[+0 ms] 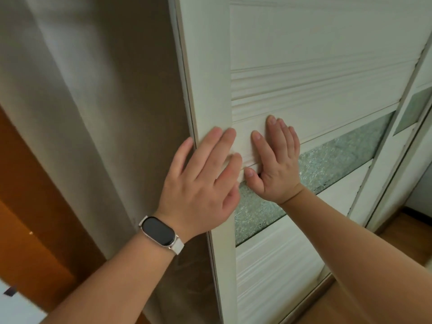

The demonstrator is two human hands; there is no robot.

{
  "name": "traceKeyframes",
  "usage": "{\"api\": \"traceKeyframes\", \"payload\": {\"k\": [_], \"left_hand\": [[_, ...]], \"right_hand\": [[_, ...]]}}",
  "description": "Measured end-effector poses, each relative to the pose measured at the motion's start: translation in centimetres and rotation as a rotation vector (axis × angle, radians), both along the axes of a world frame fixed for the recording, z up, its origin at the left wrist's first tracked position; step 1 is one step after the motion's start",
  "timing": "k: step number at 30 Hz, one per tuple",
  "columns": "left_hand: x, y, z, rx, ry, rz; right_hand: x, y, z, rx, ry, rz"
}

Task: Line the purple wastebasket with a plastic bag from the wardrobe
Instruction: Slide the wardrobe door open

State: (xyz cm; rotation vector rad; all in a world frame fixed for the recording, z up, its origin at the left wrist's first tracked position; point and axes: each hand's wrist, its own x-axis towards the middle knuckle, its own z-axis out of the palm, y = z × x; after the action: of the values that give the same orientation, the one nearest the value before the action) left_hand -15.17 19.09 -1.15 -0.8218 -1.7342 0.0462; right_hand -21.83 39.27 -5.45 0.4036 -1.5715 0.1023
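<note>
A white sliding wardrobe door [304, 43] with ribbed panels and a frosted glass strip [332, 157] fills the right of the view; it looks closed. My left hand [201, 181], with a black band on the wrist, lies flat on the door's left frame, fingers spread. My right hand [278, 160] presses flat on the panel beside it, fingers apart, thumb at the groove above the glass. Neither hand holds anything. No wastebasket or plastic bag is in view.
A beige curtain [93, 113] hangs just left of the wardrobe. A second sliding door [416, 108] overlaps at the far right. Wooden floor [402, 242] shows at the lower right, and an orange-brown surface [28, 218] at the lower left.
</note>
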Motion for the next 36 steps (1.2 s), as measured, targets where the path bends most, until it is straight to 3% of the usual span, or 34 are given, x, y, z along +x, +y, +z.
{"api": "traceKeyframes", "payload": {"k": [16,36], "left_hand": [[-5.5,7.5,-0.5,0.05,0.08,-0.313],[-10.9,20.1,-0.4,-0.017,0.073,-0.399]], "right_hand": [[-1.9,8.5,0.0,-0.001,-0.094,-0.076],[-5.7,21.2,-0.4,-0.02,-0.149,-0.079]]}}
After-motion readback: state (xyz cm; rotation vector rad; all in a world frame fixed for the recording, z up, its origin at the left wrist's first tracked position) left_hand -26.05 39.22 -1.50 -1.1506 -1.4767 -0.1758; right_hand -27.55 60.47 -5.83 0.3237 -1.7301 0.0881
